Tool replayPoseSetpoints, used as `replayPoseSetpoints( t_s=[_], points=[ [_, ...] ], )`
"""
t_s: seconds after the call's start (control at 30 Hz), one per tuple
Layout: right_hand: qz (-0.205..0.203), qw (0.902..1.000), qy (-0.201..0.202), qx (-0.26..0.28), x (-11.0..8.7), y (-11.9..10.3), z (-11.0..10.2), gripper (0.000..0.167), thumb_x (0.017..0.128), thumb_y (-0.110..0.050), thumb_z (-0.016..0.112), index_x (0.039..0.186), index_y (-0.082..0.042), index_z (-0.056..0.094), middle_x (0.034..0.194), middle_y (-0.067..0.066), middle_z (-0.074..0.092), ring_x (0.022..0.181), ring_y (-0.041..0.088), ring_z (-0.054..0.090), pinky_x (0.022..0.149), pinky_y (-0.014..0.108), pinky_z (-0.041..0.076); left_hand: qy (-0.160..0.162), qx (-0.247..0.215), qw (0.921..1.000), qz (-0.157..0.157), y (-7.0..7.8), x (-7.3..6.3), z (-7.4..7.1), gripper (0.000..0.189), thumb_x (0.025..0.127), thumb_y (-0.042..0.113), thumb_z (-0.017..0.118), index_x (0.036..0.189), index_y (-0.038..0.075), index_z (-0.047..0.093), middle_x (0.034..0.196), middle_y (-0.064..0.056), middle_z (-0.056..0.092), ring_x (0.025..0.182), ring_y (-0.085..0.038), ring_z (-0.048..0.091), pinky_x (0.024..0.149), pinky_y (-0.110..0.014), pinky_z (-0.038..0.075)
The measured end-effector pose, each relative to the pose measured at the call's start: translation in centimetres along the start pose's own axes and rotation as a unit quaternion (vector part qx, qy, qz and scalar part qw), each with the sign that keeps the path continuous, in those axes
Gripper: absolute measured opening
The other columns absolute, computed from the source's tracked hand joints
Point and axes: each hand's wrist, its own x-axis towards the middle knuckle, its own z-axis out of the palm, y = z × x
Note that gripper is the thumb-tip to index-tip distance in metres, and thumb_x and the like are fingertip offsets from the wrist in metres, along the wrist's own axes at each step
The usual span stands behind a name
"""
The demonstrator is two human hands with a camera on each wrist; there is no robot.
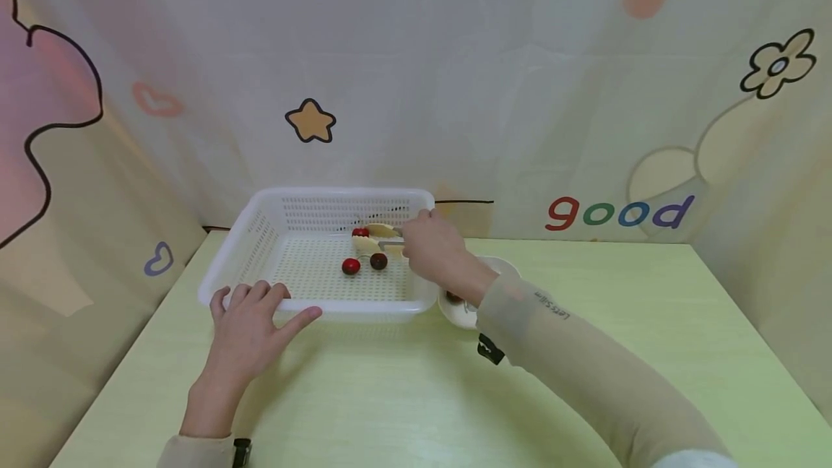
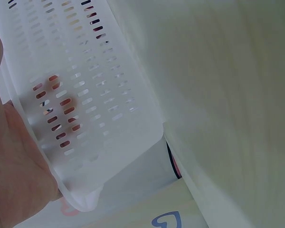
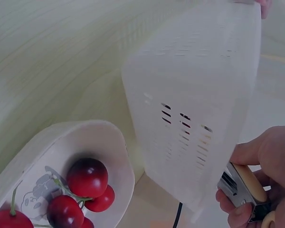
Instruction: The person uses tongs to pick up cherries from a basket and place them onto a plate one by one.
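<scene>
My right hand (image 1: 438,248) grips tongs (image 1: 366,245) with cream scalloped tips, reaching over the right end of a white perforated basket (image 1: 373,306). The tips are at a red cherry (image 1: 360,233) towards the back of the basket; I cannot tell whether they squeeze it. Nearer the front lie a red cherry (image 1: 351,266) and a dark cherry (image 1: 379,261). On the left, my left hand (image 1: 250,331) holds the basket's front rim, fingers hooked inside. Through the slots in the left wrist view, parts of those fingers show.
Against the basket's right end stands a white bowl (image 3: 115,137), partly under my right forearm in the head view. Several stemmed cherries (image 3: 87,177) lie in it. A patterned curtain (image 1: 390,92) hangs behind the pale green table (image 1: 390,396) and along its sides.
</scene>
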Motion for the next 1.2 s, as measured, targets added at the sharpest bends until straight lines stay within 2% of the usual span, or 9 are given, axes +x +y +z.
replayPoseSetpoints(
  t_s=[0.23,0.4,0.53,0.73,0.83,1.07,1.2],
  points=[
    [-0.001,0.9976,0.008,0.069,-0.8,1.4,-0.5,0.026,0.100,-0.025,0.070,0.113,-0.003,0.071,0.108,0.016,0.062,0.089,0.024,0.055,0.065,0.032,0.051,-0.003,0.003,1.0000,-0.003,0.1,0.0,-0.1,0.063,0.092,0.069,0.061,0.107,0.008,0.066,0.104,-0.011,0.063,0.104,-0.040,0.050,0.103,-0.070,0.017],
    [0.003,0.9942,0.021,0.105,-1.6,2.2,-1.0,0.034,0.098,-0.026,0.072,0.120,0.000,0.067,0.111,0.014,0.064,0.086,0.024,0.058,0.063,0.031,0.052,-0.004,0.004,1.0000,-0.005,0.1,0.0,-0.1,0.063,0.092,0.070,0.060,0.107,0.008,0.066,0.104,-0.010,0.063,0.104,-0.040,0.050,0.103,-0.070,0.016],
    [0.009,0.9933,0.024,0.113,-2.4,2.7,-1.6,0.036,0.099,-0.028,0.072,0.121,0.000,0.066,0.110,0.013,0.061,0.088,0.024,0.056,0.066,0.032,0.052,-0.002,0.005,1.0000,-0.004,0.0,0.1,0.0,0.063,0.092,0.070,0.060,0.107,0.009,0.066,0.104,-0.010,0.063,0.104,-0.040,0.051,0.103,-0.070,0.016],
    [0.008,0.9921,0.045,0.117,-4.0,4.3,-2.1,0.028,0.098,-0.029,0.073,0.104,-0.003,0.066,0.096,0.010,0.054,0.084,0.025,0.052,0.062,0.032,0.049,-0.001,0.004,1.0000,-0.002,0.0,0.1,0.0,0.063,0.092,0.069,0.061,0.107,0.009,0.066,0.104,-0.010,0.064,0.103,-0.040,0.051,0.103,-0.070,0.017],
    [0.009,0.9900,0.055,0.130,-4.8,5.4,-2.2,0.026,0.098,-0.028,0.073,0.101,-0.003,0.065,0.092,0.009,0.055,0.083,0.025,0.052,0.060,0.032,0.047,-0.005,0.005,1.0000,-0.003,0.1,0.1,0.0,0.063,0.092,0.070,0.060,0.107,0.009,0.066,0.105,-0.010,0.063,0.103,-0.040,0.051,0.103,-0.070,0.017],
    [0.025,0.9842,0.072,0.160,-6.6,7.9,-2.1,0.028,0.097,-0.028,0.074,0.103,-0.002,0.065,0.090,0.008,0.054,0.076,0.023,0.051,0.056,0.030,0.046,-0.012,0.007,0.9999,-0.005,0.2,0.0,-0.2,0.064,0.092,0.070,0.059,0.108,0.008,0.066,0.105,-0.010,0.063,0.103,-0.041,0.050,0.102,-0.072,0.016],
    [0.030,0.9834,0.087,0.156,-7.8,9.0,-2.1,0.030,0.096,-0.028,0.076,0.104,-0.001,0.066,0.088,0.008,0.055,0.075,0.023,0.051,0.057,0.031,0.046,-0.015,0.006,0.9999,-0.004,0.2,0.0,-0.2,0.065,0.092,0.071,0.059,0.109,0.009,0.066,0.105,-0.010,0.063,0.103,-0.041,0.050,0.102,-0.072,0.015]
  ],
)
